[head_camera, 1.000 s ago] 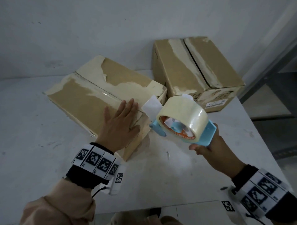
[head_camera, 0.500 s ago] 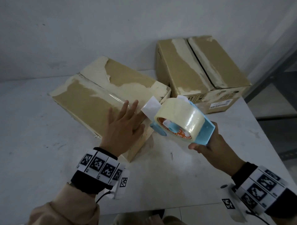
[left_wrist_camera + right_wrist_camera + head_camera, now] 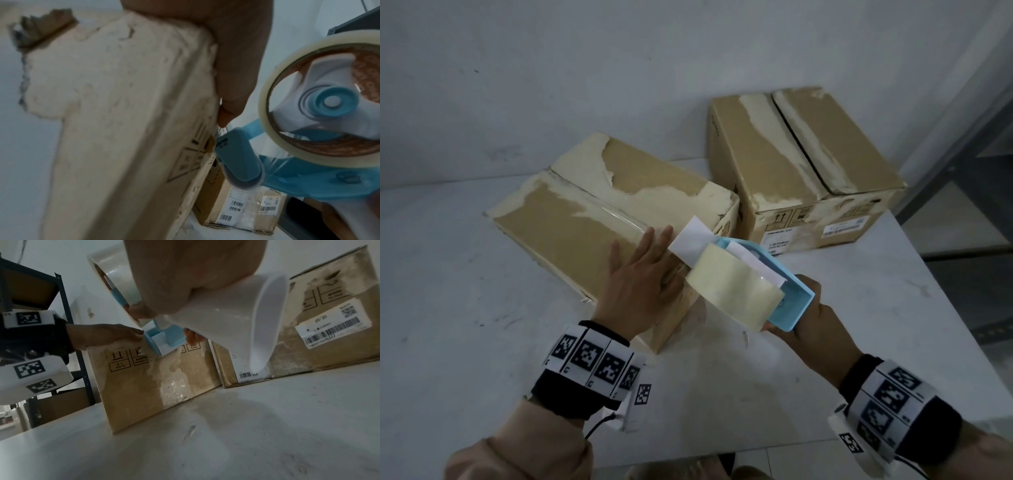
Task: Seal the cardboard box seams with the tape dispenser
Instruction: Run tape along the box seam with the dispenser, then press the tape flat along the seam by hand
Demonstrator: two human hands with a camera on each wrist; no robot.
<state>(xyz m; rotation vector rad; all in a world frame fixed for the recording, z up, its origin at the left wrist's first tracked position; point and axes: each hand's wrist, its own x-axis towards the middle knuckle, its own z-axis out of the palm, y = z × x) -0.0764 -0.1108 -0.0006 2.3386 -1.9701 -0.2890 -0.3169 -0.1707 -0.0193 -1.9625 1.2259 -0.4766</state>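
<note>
Left hand (image 3: 640,277) lying flat, fingers straight, pressing the near box (image 3: 571,233) top at its right end; right hand (image 3: 815,329) gripping the blue tape dispenser (image 3: 763,281) handle, nose touching that same end by the left fingertips; centre seam (image 3: 599,205) running away up-left from both hands, so pull looks along it

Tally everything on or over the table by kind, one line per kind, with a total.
Cardboard boxes: 2, the near box under the left hand and the far box.
Tape dispensers: 1, the tape dispenser held in the right hand.
Total: 3
</note>
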